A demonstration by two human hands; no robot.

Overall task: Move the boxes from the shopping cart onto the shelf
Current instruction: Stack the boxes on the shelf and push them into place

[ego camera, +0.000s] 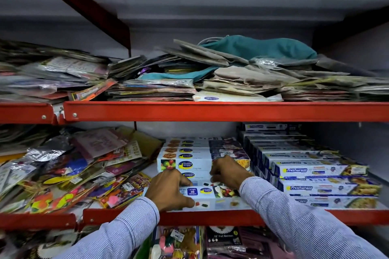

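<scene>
Front box (pixel 207 192) of cling film, lying lengthwise at the lip of the red shelf (pixel 210 217), before a stack of like boxes (pixel 202 153). The left hand (pixel 168 188) closes over its left end, thumb on the front face and fingers over the top; the right hand (pixel 228 172) lies curled on the top near the right end, touching the stack behind, though whether it truly grips cannot be told. The two hands are apart, one toward each end.

Judged from its form, the box is long, slim, light and fairly stiff cardboard with a glossy, somewhat slippery print; a hold at both ends suits it best, since a single hold at mid-length could let it swing or dent.

Just to the right stands a stepped stack of Freshwrapp boxes (pixel 320 178); to the left, loose foil packets (pixel 73 174) sprawl toward the box and could snag its end. The upper shelf (pixel 210 111), carrying a heap of bags (pixel 242 69), limits headroom. The cart is not in view.
</scene>
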